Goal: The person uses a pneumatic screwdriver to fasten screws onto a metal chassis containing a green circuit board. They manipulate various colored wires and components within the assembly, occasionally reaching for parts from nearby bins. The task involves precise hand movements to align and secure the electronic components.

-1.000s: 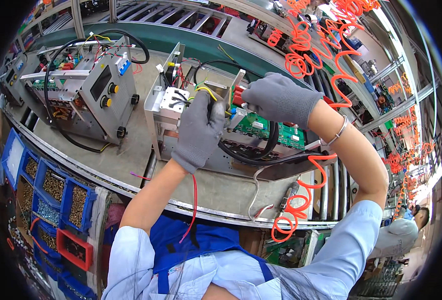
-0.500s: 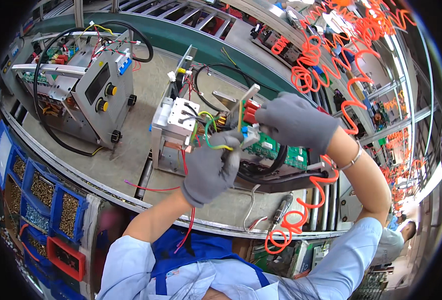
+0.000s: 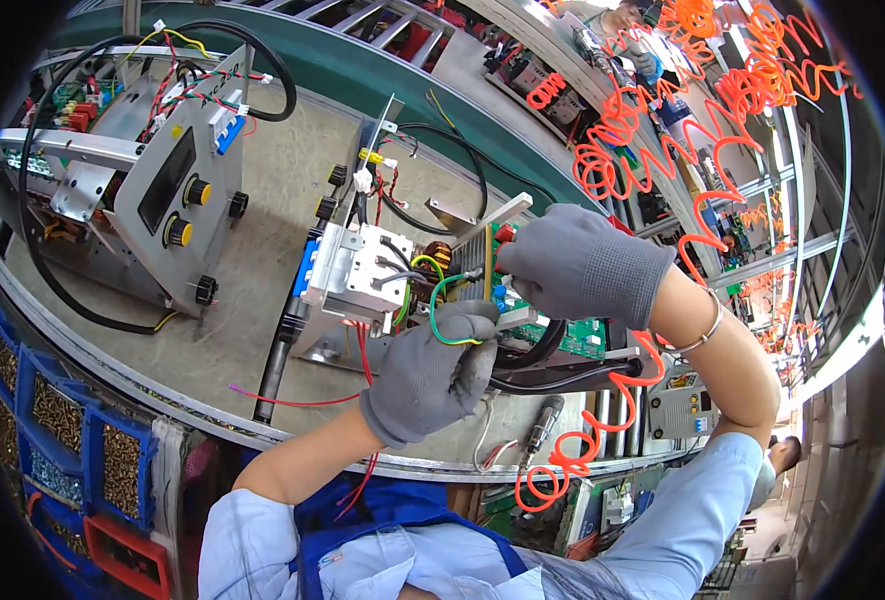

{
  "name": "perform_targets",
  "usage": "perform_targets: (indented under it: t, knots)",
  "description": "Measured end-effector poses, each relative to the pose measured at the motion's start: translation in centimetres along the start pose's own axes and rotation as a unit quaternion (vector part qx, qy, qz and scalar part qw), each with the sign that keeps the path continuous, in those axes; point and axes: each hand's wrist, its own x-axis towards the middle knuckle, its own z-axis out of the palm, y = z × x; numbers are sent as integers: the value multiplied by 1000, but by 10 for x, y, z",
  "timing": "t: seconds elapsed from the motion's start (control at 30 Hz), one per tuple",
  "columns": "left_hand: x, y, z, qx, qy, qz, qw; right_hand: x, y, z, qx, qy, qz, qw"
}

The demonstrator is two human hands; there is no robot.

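My left hand (image 3: pixel 430 375), in a grey glove, is closed with a green-and-yellow wire (image 3: pixel 434 318) pinched at the fingertips. This wire arches up from the fingers toward a finned metal heat sink (image 3: pixel 474 262). My right hand (image 3: pixel 590 262), gloved too, is bent over the far side of the open machine, fingers curled beside the heat sink. What its fingertips hold, if anything, is hidden. Below that hand lies a green circuit board (image 3: pixel 584 338). To the left of the wire stands a white terminal block (image 3: pixel 374 268) with black leads plugged in.
A second open machine (image 3: pixel 167 190) with yellow-capped knobs stands at left. Blue bins (image 3: pixel 122 470) of screws hang off the near left edge. A screwdriver (image 3: pixel 542 428) and a coiled orange hose (image 3: pixel 590 440) lie near the bench edge. Behind runs a green conveyor belt (image 3: pixel 337 88).
The view has shifted a little, so the bench sits further left and lower. My left hand still pinches the wire. The fingers of my right hand have shifted slightly beside the heat sink.
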Motion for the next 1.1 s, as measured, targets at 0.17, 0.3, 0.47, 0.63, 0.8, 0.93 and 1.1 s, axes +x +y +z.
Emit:
perform_targets:
  t: [0.17, 0.3, 0.47, 0.63, 0.8, 0.93, 1.1]
  knots:
    - [0, -1, -1, -18, -4, -15, 1000, -13, 9, 4, 35, 40, -9, 999]
    - [4, -1, -6, -29, -27, -15, 999, -18, 10, 13, 28, 63, 2, 998]
    - [0, -1, -6, -22, -30, -6, 999, -18, 15, 21, 58, 46, -17, 997]
    - [-4, -2, -6, -29, -31, -20, 999, -18, 15, 30, 86, 112, -44, 989]
    - [-5, -6, -7, -28, -28, -6, 999, -22, 17, 27, 76, 132, -30, 988]
    - [-5, -6, -6, -25, -13, -1, 1000, -21, 16, 30, 85, 123, -29, 988]
    - [-6, -8, -5, -23, -10, -2, 1000, -20, 16, 35, 90, 131, -36, 987]
